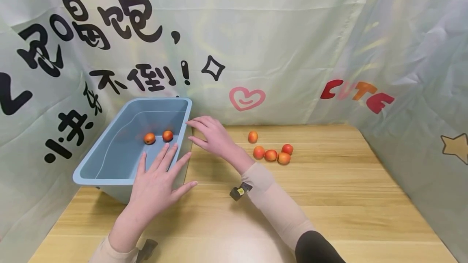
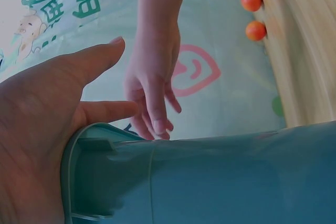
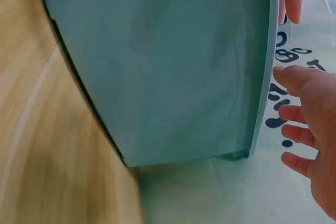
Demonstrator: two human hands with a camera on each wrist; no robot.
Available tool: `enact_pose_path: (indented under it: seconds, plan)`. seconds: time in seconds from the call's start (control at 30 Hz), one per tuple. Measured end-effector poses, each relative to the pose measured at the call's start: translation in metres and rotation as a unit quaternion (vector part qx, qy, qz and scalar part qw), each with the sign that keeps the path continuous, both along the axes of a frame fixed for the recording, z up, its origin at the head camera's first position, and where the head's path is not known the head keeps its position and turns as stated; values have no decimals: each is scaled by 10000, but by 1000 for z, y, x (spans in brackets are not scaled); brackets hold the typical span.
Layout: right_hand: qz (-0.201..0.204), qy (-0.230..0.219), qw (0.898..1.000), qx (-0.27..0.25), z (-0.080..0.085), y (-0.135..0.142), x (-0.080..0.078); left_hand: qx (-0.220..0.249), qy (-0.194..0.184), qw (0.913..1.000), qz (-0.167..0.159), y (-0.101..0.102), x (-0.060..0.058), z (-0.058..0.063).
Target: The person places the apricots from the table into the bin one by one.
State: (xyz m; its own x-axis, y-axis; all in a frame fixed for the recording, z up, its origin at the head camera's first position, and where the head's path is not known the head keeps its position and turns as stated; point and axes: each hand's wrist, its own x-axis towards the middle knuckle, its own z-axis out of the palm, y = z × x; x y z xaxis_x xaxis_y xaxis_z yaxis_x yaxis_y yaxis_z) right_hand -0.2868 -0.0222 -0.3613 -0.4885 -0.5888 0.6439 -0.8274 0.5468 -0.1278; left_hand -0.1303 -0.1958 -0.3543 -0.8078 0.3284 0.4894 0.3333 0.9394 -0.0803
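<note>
A deep blue plastic tub (image 1: 106, 182) stands at the left of the table, with two small round orange-red fruits, one (image 1: 149, 138) beside the other (image 1: 167, 135), on its floor. My left hand (image 1: 155, 184) spreads its fingers over the tub's near right corner; the left wrist view shows the palm right against the end rim (image 2: 65, 182). At the far part of the right rim is my right hand (image 1: 212, 135), its fingers extended and fingertips close to the edge. In the right wrist view, the right thumb (image 3: 294, 77) is right at the rim. Neither hand holds a fruit.
Several more orange-red fruits lie right of the right forearm: one (image 1: 252, 136) stands apart at the back, the others (image 1: 271, 155) are grouped in front of it. The wooden table (image 1: 347, 198) meets a printed cloth backdrop (image 1: 285, 52) behind and on both sides.
</note>
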Motion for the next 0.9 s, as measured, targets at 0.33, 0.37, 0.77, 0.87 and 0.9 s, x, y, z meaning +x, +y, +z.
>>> enact_pose_path:
  seconds: [0.33,0.37,0.77,0.87,0.9]
  plan:
    - [-289,-65,9992,-278,-11,26,3,13,-15,10000,13,0,0,-1]
    - [-308,-38,9991,-286,-12,29,3,14,-16,10000,13,0,0,-1]
    - [-767,-138,9966,-279,-32,60,4,-10,-177,9998,90,1,1,0]
    - [-848,-311,9954,-322,-34,68,2,1,-172,9998,97,1,1,0]
    - [-876,-376,9949,-330,-36,71,2,5,-164,9998,95,0,1,0]
